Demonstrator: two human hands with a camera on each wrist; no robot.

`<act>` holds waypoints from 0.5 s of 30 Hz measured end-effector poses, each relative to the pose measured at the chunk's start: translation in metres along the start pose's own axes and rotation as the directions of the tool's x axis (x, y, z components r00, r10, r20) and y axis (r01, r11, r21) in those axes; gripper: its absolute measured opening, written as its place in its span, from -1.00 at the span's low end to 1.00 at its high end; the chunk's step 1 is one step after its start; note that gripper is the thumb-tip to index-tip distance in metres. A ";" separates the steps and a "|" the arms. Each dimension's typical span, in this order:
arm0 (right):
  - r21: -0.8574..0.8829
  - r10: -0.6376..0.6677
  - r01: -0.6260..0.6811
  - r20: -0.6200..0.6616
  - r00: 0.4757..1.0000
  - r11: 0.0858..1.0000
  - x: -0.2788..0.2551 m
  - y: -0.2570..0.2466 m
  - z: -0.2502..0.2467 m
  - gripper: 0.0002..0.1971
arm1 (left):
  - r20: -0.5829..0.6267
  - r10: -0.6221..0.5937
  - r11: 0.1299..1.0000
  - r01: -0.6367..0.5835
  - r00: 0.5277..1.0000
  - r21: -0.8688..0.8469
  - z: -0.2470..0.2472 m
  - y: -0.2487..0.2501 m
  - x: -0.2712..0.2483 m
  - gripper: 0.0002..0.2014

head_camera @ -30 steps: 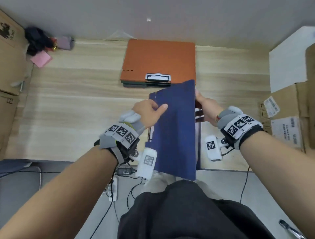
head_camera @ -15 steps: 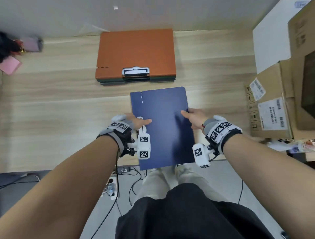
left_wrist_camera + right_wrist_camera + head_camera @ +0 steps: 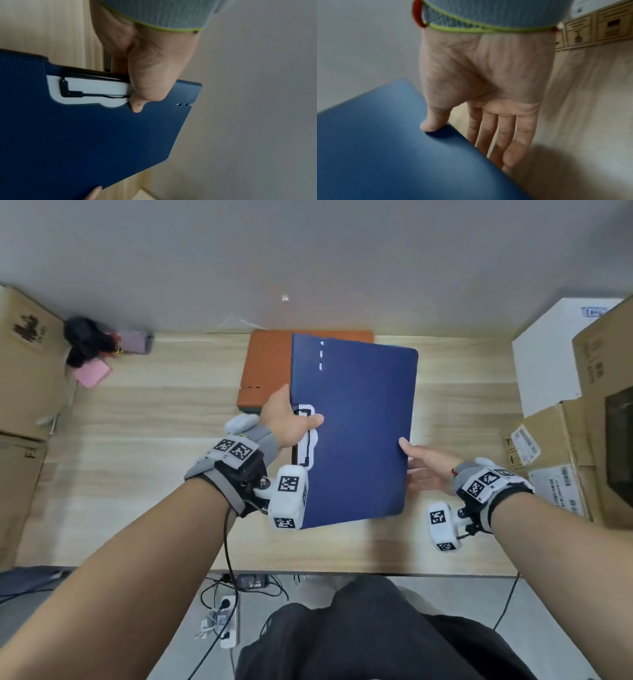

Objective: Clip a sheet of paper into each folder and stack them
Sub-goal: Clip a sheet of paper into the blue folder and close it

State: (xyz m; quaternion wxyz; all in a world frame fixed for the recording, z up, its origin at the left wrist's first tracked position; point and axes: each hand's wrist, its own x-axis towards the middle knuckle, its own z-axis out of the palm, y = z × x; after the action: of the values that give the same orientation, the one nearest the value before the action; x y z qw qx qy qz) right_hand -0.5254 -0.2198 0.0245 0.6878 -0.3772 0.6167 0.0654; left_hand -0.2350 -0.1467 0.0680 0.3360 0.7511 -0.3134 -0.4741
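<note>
A closed blue folder (image 3: 356, 433) hangs tilted in the air over the wooden table (image 3: 154, 440). Its far end overlaps the stack topped by an orange folder (image 3: 267, 368). My left hand (image 3: 298, 422) grips its left edge, thumb on top beside the white clip (image 3: 306, 446). The left wrist view shows that thumb (image 3: 137, 106) on the blue folder (image 3: 85, 142) next to the clip (image 3: 89, 93). My right hand (image 3: 411, 460) holds the right edge. In the right wrist view its thumb (image 3: 429, 125) lies on the blue folder (image 3: 393, 148), with straight fingers (image 3: 488, 132) beneath.
Cardboard boxes (image 3: 561, 460) and a white box (image 3: 548, 354) crowd the table's right side. Another cardboard box (image 3: 24, 361) stands at the left, with a black object (image 3: 85, 340) and a pink item (image 3: 92, 373) beside it. Cables and a power strip (image 3: 226, 621) lie on the floor.
The blue cover was shut and the folder lay flat near the front edge. Now both hands have lifted it and carried it away from me, over the orange stack.
</note>
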 end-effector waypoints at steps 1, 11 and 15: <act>0.004 -0.022 0.022 0.004 1.000 1.000 -0.001 -0.012 0.001 -0.45 | -0.069 0.017 0.999 -0.020 0.997 -0.045 -0.013 0.008 0.003 -0.46; 0.376 -0.177 0.163 0.004 0.984 0.912 0.021 -0.100 0.042 -0.73 | -0.254 -0.453 0.868 0.357 0.855 -0.346 -0.066 -0.009 0.055 -0.07; 0.217 -0.173 0.178 -0.041 0.984 0.960 0.041 -0.113 0.064 -0.67 | -0.111 -0.490 0.853 0.449 0.864 -0.266 -0.065 -0.018 0.069 -0.41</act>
State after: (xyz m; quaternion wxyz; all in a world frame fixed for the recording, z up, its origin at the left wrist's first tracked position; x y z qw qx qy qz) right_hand -0.4020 -0.2767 0.0339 0.7218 -0.3527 0.5916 -0.0684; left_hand -0.1477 -0.1774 0.0396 0.3209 0.7992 -0.0314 -0.5073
